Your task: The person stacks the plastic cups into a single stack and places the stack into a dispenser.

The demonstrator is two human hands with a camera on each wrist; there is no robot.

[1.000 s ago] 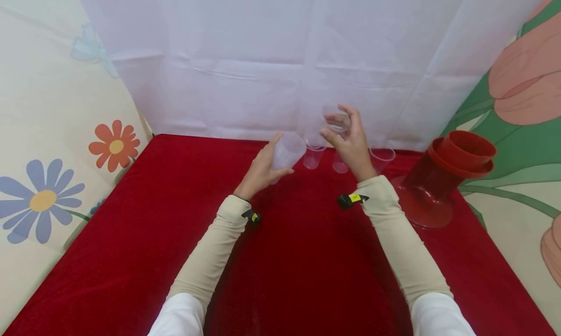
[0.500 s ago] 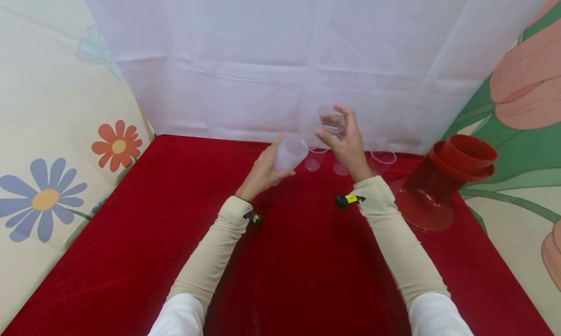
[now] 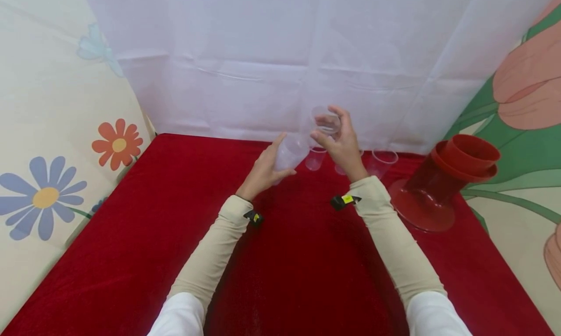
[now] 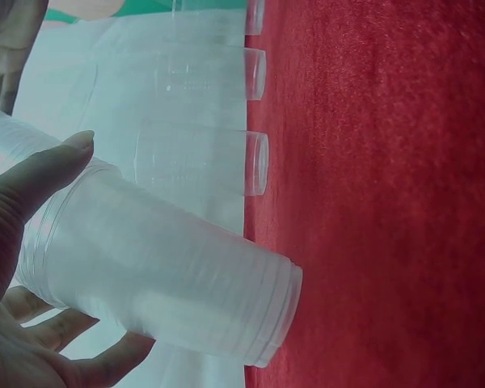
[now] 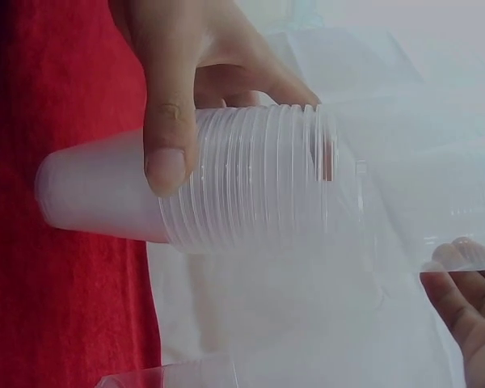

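Note:
My left hand (image 3: pixel 261 173) grips a nested stack of clear plastic cups (image 4: pixel 162 267), thumb on one side and fingers on the other. The stack tilts, its mouths pointing up and to the right. Up and to the right of it, my right hand (image 3: pixel 344 146) holds a single clear plastic cup (image 5: pixel 461 186) between thumb and fingers, raised above the table. In the right wrist view this cup is in front of the stack's open end. Behind the hands, a standing clear cup (image 3: pixel 315 159) is near the table's back edge; another cup (image 3: pixel 339 170) is partly hidden by the right hand.
A further clear cup (image 3: pixel 383 161) stands right of the right wrist, in the same back row. At the right side is a red plastic cylinder with a wide round base (image 3: pixel 438 185). Red cloth (image 3: pixel 280 268) covers the table, with a white cloth backdrop (image 3: pixel 245 44) behind.
My right hand has shifted a little left with its cup, closer to the stack. The left hand and stack stay nearly in place; the standing cups have not moved.

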